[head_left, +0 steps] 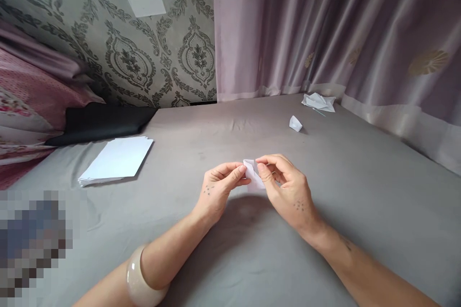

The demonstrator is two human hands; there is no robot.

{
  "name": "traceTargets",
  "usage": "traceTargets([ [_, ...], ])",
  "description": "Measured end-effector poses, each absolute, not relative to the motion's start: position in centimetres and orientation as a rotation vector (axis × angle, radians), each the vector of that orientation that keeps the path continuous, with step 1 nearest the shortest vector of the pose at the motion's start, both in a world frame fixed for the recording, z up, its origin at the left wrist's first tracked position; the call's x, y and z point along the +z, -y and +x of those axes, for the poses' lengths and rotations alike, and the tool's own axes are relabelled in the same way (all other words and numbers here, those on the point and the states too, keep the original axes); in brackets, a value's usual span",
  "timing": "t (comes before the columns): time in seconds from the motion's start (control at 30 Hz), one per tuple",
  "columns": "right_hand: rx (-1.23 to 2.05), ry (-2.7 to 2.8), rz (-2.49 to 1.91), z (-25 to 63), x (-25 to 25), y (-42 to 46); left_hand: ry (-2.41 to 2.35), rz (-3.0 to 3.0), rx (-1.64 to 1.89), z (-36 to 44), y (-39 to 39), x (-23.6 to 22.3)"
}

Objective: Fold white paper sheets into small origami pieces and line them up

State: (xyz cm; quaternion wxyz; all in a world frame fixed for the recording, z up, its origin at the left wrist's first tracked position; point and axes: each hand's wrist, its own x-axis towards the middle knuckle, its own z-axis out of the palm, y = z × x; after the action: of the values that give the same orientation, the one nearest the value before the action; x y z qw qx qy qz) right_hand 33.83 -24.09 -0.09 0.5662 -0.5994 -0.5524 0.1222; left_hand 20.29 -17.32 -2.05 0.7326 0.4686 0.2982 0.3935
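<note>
Between my two hands, above the grey sheet, is a small folded piece of white paper (pixel 253 176). My left hand (pixel 219 187) pinches its left edge between thumb and fingers. On the other side, my right hand (pixel 288 189) has its thumb and index finger closed on the paper's right edge. Part of the paper is hidden behind the fingers. A pale bangle (pixel 140 278) circles my left forearm.
A stack of white paper (pixel 117 160) lies at the left, near a black item (pixel 108 122). A small folded paper piece (pixel 295 123) and a pile of folded papers (pixel 319 101) lie at the back right, before the purple curtain (pixel 284 33). The lower left is pixelated.
</note>
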Motion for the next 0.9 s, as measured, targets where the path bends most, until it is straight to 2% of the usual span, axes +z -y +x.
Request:
traceTargets([
  [0.1,0.512,1.253,-1.439,34.23,0.55,24.17,-0.630,1.051,0.854,20.29,17.29,-2.05],
  [0.2,0.572,1.256,-1.450,34.35,0.91,24.19,-0.625,1.048,0.852,20.27,17.39,-1.95],
  [0.9,0.209,1.435,-1.328,33.89,0.43,24.06,-0.598,1.064,0.851,20.30,17.87,-1.89],
])
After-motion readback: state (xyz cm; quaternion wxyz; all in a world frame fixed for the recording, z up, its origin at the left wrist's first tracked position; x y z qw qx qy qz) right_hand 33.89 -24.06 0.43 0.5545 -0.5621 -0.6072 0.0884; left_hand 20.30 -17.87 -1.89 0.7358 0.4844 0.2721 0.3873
